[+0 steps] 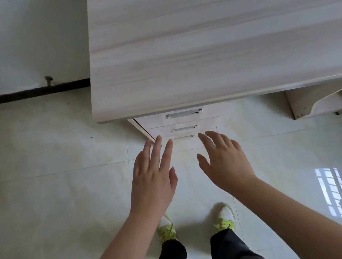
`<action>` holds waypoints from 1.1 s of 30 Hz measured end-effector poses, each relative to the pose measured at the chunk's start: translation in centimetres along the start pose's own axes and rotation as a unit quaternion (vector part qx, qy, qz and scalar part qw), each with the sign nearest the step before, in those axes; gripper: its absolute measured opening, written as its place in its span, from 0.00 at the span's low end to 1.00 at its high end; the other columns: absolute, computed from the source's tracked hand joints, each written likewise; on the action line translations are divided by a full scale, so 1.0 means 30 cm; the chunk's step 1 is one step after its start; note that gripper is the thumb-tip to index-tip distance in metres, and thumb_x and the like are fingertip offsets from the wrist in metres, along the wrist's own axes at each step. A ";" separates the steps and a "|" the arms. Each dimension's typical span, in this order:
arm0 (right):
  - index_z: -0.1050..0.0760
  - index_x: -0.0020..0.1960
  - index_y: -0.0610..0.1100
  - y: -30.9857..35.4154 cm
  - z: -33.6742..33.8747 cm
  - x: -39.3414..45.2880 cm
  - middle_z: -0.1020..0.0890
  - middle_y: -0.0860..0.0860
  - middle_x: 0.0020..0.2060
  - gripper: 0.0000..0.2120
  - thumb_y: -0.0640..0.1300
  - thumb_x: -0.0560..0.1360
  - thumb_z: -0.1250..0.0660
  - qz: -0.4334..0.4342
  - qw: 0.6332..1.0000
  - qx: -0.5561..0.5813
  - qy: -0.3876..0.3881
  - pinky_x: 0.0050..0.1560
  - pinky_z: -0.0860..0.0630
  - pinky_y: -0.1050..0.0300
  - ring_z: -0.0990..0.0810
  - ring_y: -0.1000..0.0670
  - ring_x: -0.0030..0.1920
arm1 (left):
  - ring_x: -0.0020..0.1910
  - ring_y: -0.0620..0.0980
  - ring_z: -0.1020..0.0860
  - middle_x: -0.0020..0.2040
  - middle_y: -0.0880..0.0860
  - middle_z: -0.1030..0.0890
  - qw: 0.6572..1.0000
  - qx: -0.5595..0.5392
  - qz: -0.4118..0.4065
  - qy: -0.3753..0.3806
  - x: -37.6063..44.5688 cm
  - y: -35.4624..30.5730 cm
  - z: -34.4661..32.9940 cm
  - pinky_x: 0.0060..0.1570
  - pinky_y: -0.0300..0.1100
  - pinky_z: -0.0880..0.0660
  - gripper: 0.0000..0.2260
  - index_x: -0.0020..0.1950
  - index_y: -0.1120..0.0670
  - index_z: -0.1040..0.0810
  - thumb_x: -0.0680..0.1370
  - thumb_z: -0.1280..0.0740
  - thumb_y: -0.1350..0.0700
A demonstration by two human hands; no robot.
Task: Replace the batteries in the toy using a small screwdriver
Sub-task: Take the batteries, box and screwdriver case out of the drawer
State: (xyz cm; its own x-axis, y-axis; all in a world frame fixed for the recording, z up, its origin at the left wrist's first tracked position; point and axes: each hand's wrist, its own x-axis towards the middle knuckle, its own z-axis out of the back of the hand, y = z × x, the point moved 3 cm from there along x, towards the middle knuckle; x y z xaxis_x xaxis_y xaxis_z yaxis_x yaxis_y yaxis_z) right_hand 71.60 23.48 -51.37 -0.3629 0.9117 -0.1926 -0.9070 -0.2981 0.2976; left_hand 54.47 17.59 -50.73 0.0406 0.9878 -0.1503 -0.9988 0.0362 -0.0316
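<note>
Standing at a pale wooden desk [208, 38], a person reaches both bare hands toward the stack of drawers [183, 125] beneath its front edge. The left hand [152, 179] and the right hand [227, 163] are both open, fingers spread, holding nothing, and hover in front of the lowest visible drawer handle [184, 137]; whether they touch anything cannot be told. Neither the toy, the batteries nor the small screwdriver appears anywhere in view, and the desktop is bare. By all signs the job stands at its very start, with the supplies yet to be fetched. Next would likely come gripping a handle and pulling a drawer out to look inside. Yellow-laced shoes [167, 226] stand on the glossy tiled floor [66, 196].
</note>
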 end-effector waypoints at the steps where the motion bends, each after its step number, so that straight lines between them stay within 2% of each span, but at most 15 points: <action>1: 0.35 0.72 0.46 -0.017 -0.037 0.038 0.28 0.49 0.68 0.24 0.52 0.78 0.39 -0.027 0.997 0.067 0.037 0.63 0.30 0.49 0.27 0.46 0.65 | 0.75 0.58 0.42 0.77 0.55 0.41 1.000 0.005 -0.005 -0.004 0.016 0.012 -0.027 0.70 0.54 0.39 0.29 0.78 0.53 0.44 0.77 0.42 0.51; 3: 0.36 0.73 0.49 -0.066 -0.114 0.117 0.28 0.52 0.67 0.22 0.51 0.79 0.40 -0.113 0.958 0.246 0.091 0.61 0.29 0.54 0.26 0.50 0.63 | 0.75 0.58 0.42 0.77 0.55 0.41 1.000 0.012 -0.010 -0.015 0.046 0.036 -0.075 0.70 0.54 0.40 0.29 0.77 0.53 0.42 0.77 0.41 0.51; 5: 0.32 0.70 0.50 -0.098 -0.175 0.187 0.23 0.53 0.61 0.19 0.48 0.79 0.39 -0.210 0.875 0.425 0.101 0.59 0.27 0.55 0.23 0.52 0.60 | 0.75 0.58 0.42 0.77 0.55 0.40 0.999 0.015 -0.013 -0.027 0.073 0.060 -0.112 0.70 0.55 0.40 0.28 0.77 0.53 0.41 0.77 0.41 0.52; 7: 0.30 0.67 0.49 -0.110 -0.226 0.245 0.21 0.52 0.56 0.17 0.45 0.79 0.39 -0.264 0.795 0.540 0.083 0.61 0.25 0.50 0.21 0.51 0.58 | 0.76 0.58 0.42 0.77 0.55 0.40 0.999 0.020 -0.012 -0.035 0.092 0.084 -0.141 0.70 0.55 0.40 0.28 0.77 0.53 0.41 0.77 0.41 0.52; 12: 0.28 0.64 0.45 -0.080 -0.287 0.344 0.19 0.48 0.56 0.14 0.40 0.79 0.39 -0.308 0.635 0.706 0.055 0.61 0.24 0.50 0.20 0.49 0.58 | 0.76 0.58 0.42 0.77 0.56 0.40 0.999 0.021 -0.003 -0.046 0.104 0.127 -0.188 0.70 0.55 0.40 0.30 0.77 0.53 0.40 0.76 0.36 0.53; 14: 0.26 0.60 0.42 -0.058 -0.292 0.377 0.18 0.47 0.55 0.11 0.37 0.78 0.38 -0.320 0.573 0.754 0.037 0.59 0.23 0.50 0.19 0.48 0.57 | 0.76 0.58 0.42 0.77 0.56 0.40 0.999 0.020 -0.002 -0.043 0.104 0.135 -0.203 0.70 0.55 0.39 0.30 0.77 0.53 0.40 0.76 0.36 0.53; 16: 0.25 0.52 0.40 -0.041 -0.293 0.401 0.18 0.47 0.52 0.06 0.35 0.78 0.39 -0.345 0.525 0.777 0.022 0.58 0.23 0.50 0.18 0.48 0.56 | 0.76 0.58 0.43 0.77 0.55 0.40 0.999 0.017 0.002 -0.039 0.102 0.141 -0.211 0.70 0.55 0.40 0.30 0.77 0.53 0.41 0.76 0.36 0.53; 19: 0.26 0.48 0.39 -0.023 -0.283 0.424 0.18 0.47 0.47 0.06 0.34 0.78 0.41 -0.374 0.498 0.782 0.019 0.58 0.23 0.50 0.17 0.47 0.54 | 0.76 0.58 0.43 0.77 0.55 0.40 0.999 0.015 0.001 -0.041 0.098 0.146 -0.213 0.71 0.55 0.40 0.30 0.77 0.52 0.41 0.76 0.37 0.53; 22: 0.27 0.48 0.39 -0.017 -0.284 0.436 0.18 0.46 0.48 0.08 0.33 0.78 0.45 -0.394 0.480 0.783 0.024 0.58 0.23 0.48 0.17 0.46 0.53 | 0.76 0.58 0.43 0.77 0.55 0.40 0.999 0.013 0.003 -0.039 0.097 0.154 -0.212 0.71 0.55 0.40 0.30 0.77 0.52 0.41 0.76 0.37 0.53; 26: 0.27 0.50 0.40 -0.026 -0.284 0.431 0.18 0.47 0.49 0.10 0.33 0.79 0.46 -0.399 0.484 0.779 0.014 0.58 0.23 0.51 0.17 0.48 0.52 | 0.76 0.58 0.42 0.77 0.55 0.39 0.999 0.014 0.002 -0.042 0.096 0.150 -0.202 0.71 0.55 0.40 0.29 0.77 0.52 0.40 0.76 0.37 0.53; 31: 0.28 0.61 0.41 -0.021 -0.288 0.393 0.17 0.49 0.53 0.12 0.37 0.81 0.46 -0.382 0.474 0.793 0.026 0.50 0.23 0.52 0.18 0.48 0.51 | 0.76 0.58 0.42 0.76 0.55 0.38 0.999 0.013 -0.003 -0.051 0.093 0.135 -0.171 0.71 0.56 0.39 0.28 0.77 0.53 0.40 0.77 0.38 0.53; 33: 0.28 0.60 0.40 -0.020 -0.289 0.370 0.17 0.48 0.53 0.11 0.37 0.81 0.45 -0.388 0.479 0.787 0.030 0.51 0.23 0.52 0.18 0.48 0.52 | 0.76 0.57 0.42 0.77 0.55 0.39 0.998 0.009 -0.008 -0.059 0.092 0.123 -0.157 0.71 0.55 0.40 0.28 0.77 0.52 0.41 0.77 0.40 0.53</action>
State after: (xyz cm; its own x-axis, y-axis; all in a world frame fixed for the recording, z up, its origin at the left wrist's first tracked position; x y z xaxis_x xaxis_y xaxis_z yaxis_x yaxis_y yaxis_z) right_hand 66.26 31.34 -61.80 -0.0966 0.5518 -0.8284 0.4935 0.7493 0.4415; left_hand 51.02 19.74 -55.91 0.0535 0.9981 -0.0317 -0.9985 0.0530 -0.0158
